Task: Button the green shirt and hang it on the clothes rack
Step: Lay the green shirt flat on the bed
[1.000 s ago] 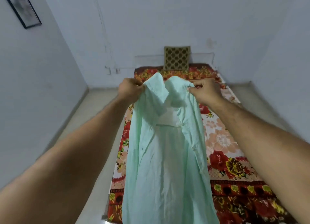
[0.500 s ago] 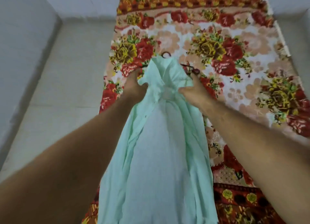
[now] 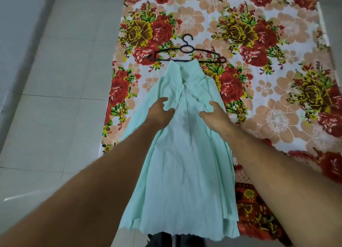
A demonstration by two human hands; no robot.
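The green shirt [image 3: 185, 163] lies front up on the floral sheet [image 3: 277, 83]. Its collar [image 3: 185, 70] points to 12 o'clock and its hem hangs over the bed's near edge at 6 o'clock. The front is open, with the two plackets spread apart below the collar.

A black hanger [image 3: 187, 49] lies flat on the sheet at 12 o'clock from the collar, its lower bar just touching the collar's top edge.

The left hand [image 3: 159, 116] rests on the placket at 9 o'clock of the opening, thumb and fingers loosely curved over the cloth. The right hand [image 3: 215, 117] sits on the placket at 3 o'clock, curved the same way, with a white button [image 3: 207, 108] showing between thumb and fingers. I cannot tell whether either hand pinches the fabric or only touches it.

Pale floor tiles [image 3: 55, 108] run along the bed at 9 o'clock.
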